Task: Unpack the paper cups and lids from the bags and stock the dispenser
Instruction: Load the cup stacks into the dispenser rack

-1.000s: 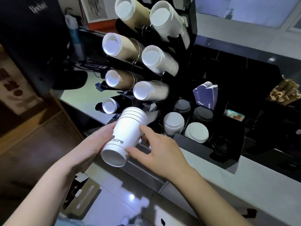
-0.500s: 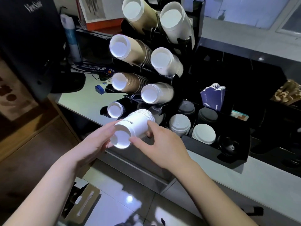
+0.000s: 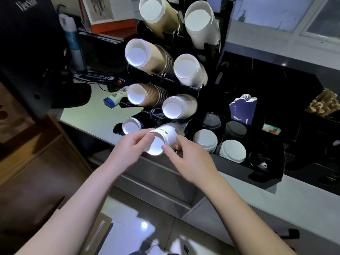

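Note:
A stack of white paper cups (image 3: 166, 134) lies on its side, open mouth toward me, pushed into the bottom right slot of the black cup dispenser (image 3: 226, 30). My left hand (image 3: 131, 150) holds the stack's rim from the left, thumb over the mouth. My right hand (image 3: 185, 155) holds it from the right, thumb at the lower rim and fingers along the side. The slots above hold white and brown cup stacks. White lids (image 3: 205, 142) and black lids (image 3: 235, 128) sit in the tray at the right.
A black monitor (image 3: 31, 43) stands at the left on the pale counter (image 3: 88, 116). A spray can (image 3: 72, 41) is behind it. Blue cup sleeves (image 3: 242, 109) and a brown bundle (image 3: 323, 103) sit at the right. A cardboard box (image 3: 99, 234) lies on the floor below.
Both hands have pushed the white cup stack up and deeper into the bottom right slot; less of the stack now shows outside the dispenser.

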{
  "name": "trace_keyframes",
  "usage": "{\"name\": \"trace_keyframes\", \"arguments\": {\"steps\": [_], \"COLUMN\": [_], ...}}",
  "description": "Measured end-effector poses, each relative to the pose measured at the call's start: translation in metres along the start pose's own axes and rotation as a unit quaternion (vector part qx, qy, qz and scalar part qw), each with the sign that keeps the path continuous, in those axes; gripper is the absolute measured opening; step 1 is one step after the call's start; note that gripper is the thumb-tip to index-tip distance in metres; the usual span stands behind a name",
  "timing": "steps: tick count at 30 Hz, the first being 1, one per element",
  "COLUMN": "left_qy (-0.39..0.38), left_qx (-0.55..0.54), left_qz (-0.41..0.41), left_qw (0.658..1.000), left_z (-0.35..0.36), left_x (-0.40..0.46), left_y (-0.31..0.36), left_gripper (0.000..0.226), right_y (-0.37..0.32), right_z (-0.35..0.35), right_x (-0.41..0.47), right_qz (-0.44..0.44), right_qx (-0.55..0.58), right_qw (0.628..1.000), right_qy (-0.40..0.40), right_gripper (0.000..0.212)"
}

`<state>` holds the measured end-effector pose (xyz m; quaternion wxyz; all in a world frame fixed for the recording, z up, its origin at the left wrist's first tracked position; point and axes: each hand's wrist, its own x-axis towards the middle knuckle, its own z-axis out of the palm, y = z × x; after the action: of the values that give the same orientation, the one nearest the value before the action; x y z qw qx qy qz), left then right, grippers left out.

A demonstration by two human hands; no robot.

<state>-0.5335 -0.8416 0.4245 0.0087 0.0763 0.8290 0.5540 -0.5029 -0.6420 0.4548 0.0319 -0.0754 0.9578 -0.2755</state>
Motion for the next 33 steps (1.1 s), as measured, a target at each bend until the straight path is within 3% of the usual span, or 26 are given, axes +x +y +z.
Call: {"name": "trace_keyframes", "arguments": {"steps": [8, 12, 18, 21, 25, 29, 33], "left_qy": [0.059, 0.072, 0.099, 0.105, 0.096, 0.075, 0.078], "left_qx": [0.135, 0.275, 0.378, 0.411, 0.427, 0.438, 0.45], "left_qz": [0.031, 0.11, 0.162, 0.169, 0.17, 0.168, 0.182], "left_qw": [0.989, 0.952, 0.906, 0.89, 0.883, 0.88, 0.871], "left_z": [0.017, 0.024, 0.037, 0.04, 0.037, 0.031, 0.028], "left_x": [0.009, 0.02, 0.036, 0.04, 0.043, 0.042, 0.041], "left_y": [-0.005, -0.004, -0.012, -0.017, -0.018, -0.017, -0.015], "left_gripper": [0.021, 0.025, 0.014, 0.028, 0.01, 0.026, 0.026], "right_y": [0.014, 0.019, 0.025, 0.026, 0.025, 0.026, 0.028], "right_z": [0.012, 0.014, 0.02, 0.022, 0.026, 0.033, 0.034], "right_x": [0.013, 0.023, 0.03, 0.033, 0.037, 0.035, 0.034], "right_qz": [0.01, 0.021, 0.059, 0.084, 0.097, 0.097, 0.096], "right_qx": [-0.022, -0.015, -0.01, 0.014, 0.013, 0.035, 0.039], "right_qw": [1.0, 1.0, 0.998, 0.996, 0.995, 0.994, 0.994], "right_qy": [0.008, 0.013, 0.009, 0.009, 0.023, 0.034, 0.043], "right_gripper": [0.037, 0.036, 0.044, 0.047, 0.047, 0.047, 0.049]}}
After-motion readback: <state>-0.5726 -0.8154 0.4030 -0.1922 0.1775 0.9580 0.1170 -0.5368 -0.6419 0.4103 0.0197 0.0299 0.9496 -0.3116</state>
